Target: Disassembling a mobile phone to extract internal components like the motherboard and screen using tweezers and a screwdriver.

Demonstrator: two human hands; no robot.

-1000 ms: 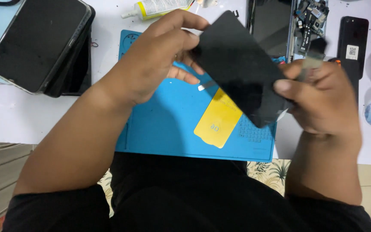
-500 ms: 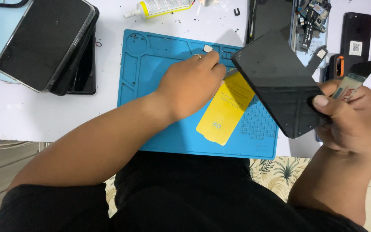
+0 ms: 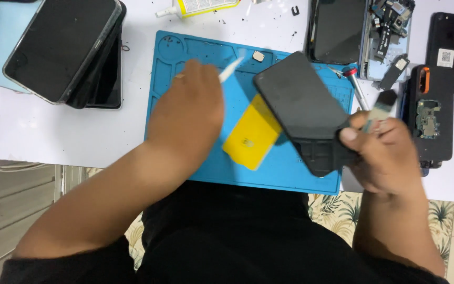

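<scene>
Black phone panel (image 3: 303,110) tilts over the blue mat (image 3: 195,52), pinched by the right hand (image 3: 387,152); the blurred left hand (image 3: 187,113) pinches a white tool (image 3: 230,70), fingertips hidden.

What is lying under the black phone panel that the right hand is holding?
Under the black phone panel lies the blue work mat, with a yellow card partly beneath its edge. The right hand grips its lower end; anything directly below stays hidden.
</scene>
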